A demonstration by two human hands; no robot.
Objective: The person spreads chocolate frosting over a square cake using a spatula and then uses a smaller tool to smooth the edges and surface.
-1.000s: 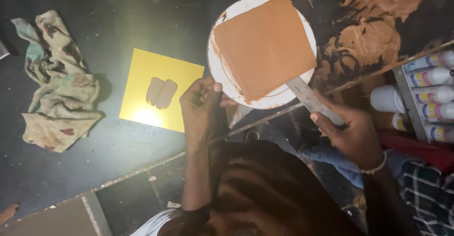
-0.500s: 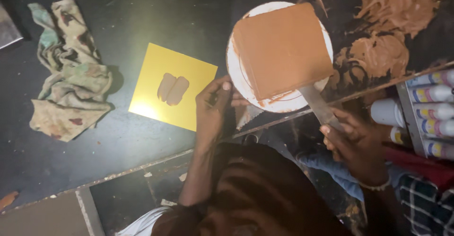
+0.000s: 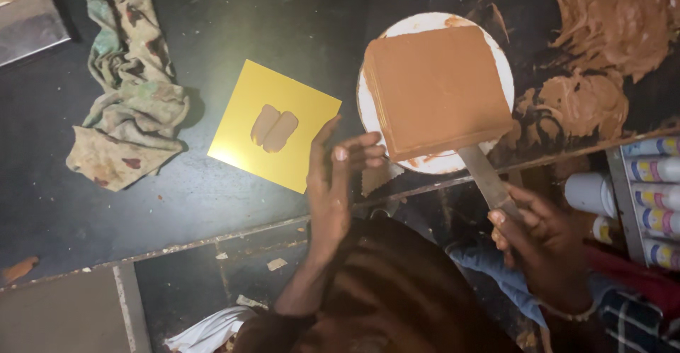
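1. Nearest the camera, the right hand (image 3: pixel 545 243) is closed around the handle of a wide scraper (image 3: pixel 439 91); its metal shank runs up from the fingers to the blade.
2. The left hand (image 3: pixel 336 176) is open and holds nothing, fingers spread and slightly curled, just beside the near edge of the yellow card (image 3: pixel 276 133) and the rim of the white plate (image 3: pixel 432 162).
3. At the right edge, a tray of paint tubes (image 3: pixel 655 194) holds several tubes lying side by side, with a white bottle (image 3: pixel 588 194) just left of it.
4. The scraper's broad square blade, coated all over in brown paste, lies across the white plate and hides most of it; only the rim shows, smeared with brown at the near side.
5. The yellow card lies flat on the dark tabletop (image 3: pixel 234 34), left of the plate, with two brown swatches at its centre.
6. Further left, a crumpled stained rag (image 3: pixel 131 105) sits well apart from the card.
7. Farthest right, thick brown paste (image 3: pixel 609 27) is smeared straight on the tabletop.
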